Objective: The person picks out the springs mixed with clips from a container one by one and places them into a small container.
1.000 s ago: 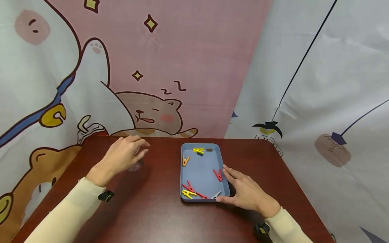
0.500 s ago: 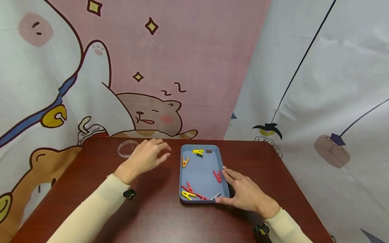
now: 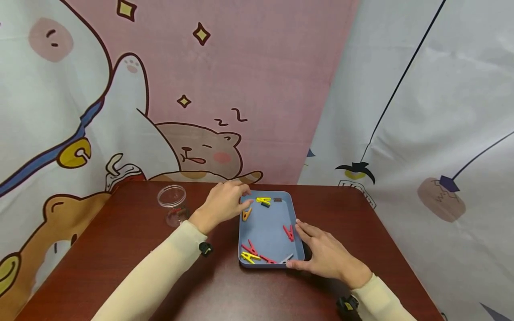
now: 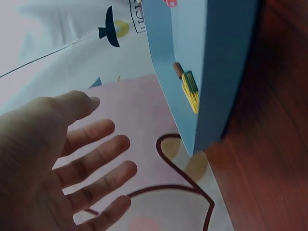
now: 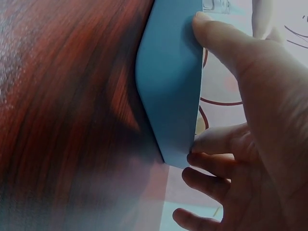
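My left hand (image 3: 222, 203), fingers loosely spread, is over the upper left corner of a shallow blue-grey tray (image 3: 268, 227). Nothing shows between its fingers in the left wrist view. Close by its fingertips lie an orange clothespin (image 3: 246, 215) and a yellow clothespin (image 3: 263, 200). Spanning the tray's near right corner, my right hand (image 3: 327, 254) touches the near side with the thumb (image 5: 219, 33) and the right rim with the fingers. Red clothespins, one of them (image 3: 288, 232) by the right wall, a second yellow one (image 3: 250, 257) and a pale grey one (image 3: 286, 258) lie inside.
Left of the tray stands a clear round jar (image 3: 172, 196) with a few small dark and reddish things in it. A small brown piece (image 3: 277, 199) lies at the tray's far end. Behind the brown table (image 3: 201, 285) hangs a printed cloth (image 3: 273, 89).
My left hand has moved right, from the clear jar to the tray's upper left corner, uncovering the jar. My right hand has stayed at the tray's edge.
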`<state>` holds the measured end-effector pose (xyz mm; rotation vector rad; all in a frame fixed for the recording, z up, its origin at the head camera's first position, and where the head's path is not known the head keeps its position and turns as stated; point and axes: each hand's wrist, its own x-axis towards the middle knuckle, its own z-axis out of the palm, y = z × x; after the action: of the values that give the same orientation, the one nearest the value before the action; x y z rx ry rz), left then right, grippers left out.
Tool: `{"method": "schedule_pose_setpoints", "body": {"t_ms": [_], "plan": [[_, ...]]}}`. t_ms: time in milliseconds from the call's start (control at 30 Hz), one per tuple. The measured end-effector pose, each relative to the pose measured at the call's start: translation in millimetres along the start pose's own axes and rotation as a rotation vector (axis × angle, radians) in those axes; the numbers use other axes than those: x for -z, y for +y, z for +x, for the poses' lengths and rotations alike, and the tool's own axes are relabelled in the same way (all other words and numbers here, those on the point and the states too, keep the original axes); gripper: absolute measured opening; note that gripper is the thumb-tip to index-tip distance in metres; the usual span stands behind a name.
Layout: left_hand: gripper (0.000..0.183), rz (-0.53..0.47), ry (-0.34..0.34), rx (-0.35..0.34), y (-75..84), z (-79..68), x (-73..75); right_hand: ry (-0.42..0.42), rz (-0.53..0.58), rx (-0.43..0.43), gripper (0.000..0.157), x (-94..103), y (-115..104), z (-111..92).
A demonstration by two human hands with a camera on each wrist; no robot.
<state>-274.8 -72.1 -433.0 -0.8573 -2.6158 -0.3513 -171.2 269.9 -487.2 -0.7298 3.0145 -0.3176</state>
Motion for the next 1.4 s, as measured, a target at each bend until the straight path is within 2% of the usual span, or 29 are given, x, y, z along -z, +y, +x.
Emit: {"method": "schedule_pose_setpoints", "body": {"t_ms": [300, 567, 833, 1033, 1267, 1400], "plan": [[0.031, -0.039, -0.112, 0.150, 25.0, 32.4, -16.1, 0.021, 0.001, 0.005, 0.123, -2.9, 3.9, 1.3], [0.028, -0.053, -0.205, 0.255, 35.3, 53.5, -38.1, 0.014, 0.010, -0.006, 0.123, -3.1, 4.9, 0.2], [0.023, -0.095, -0.287, 0.294, 39.7, 66.3, -53.4, 0.014, 0.015, -0.004, 0.124, -3.3, 5.4, -0.5], [0.029, -0.097, -0.370, 0.308, 39.1, 65.5, -62.6, 0.012, 0.017, -0.004, 0.123, -4.0, 3.9, -0.5], [0.032, -0.122, -0.380, 0.302, 40.0, 65.4, -65.8, 0.005, 0.019, -0.007, 0.123, -5.1, 5.0, -0.2], [0.035, -0.162, -0.408, 0.298, 37.7, 67.7, -71.0, 0.007, 0.011, -0.008, 0.123, -5.1, 5.8, -1.2]]}}
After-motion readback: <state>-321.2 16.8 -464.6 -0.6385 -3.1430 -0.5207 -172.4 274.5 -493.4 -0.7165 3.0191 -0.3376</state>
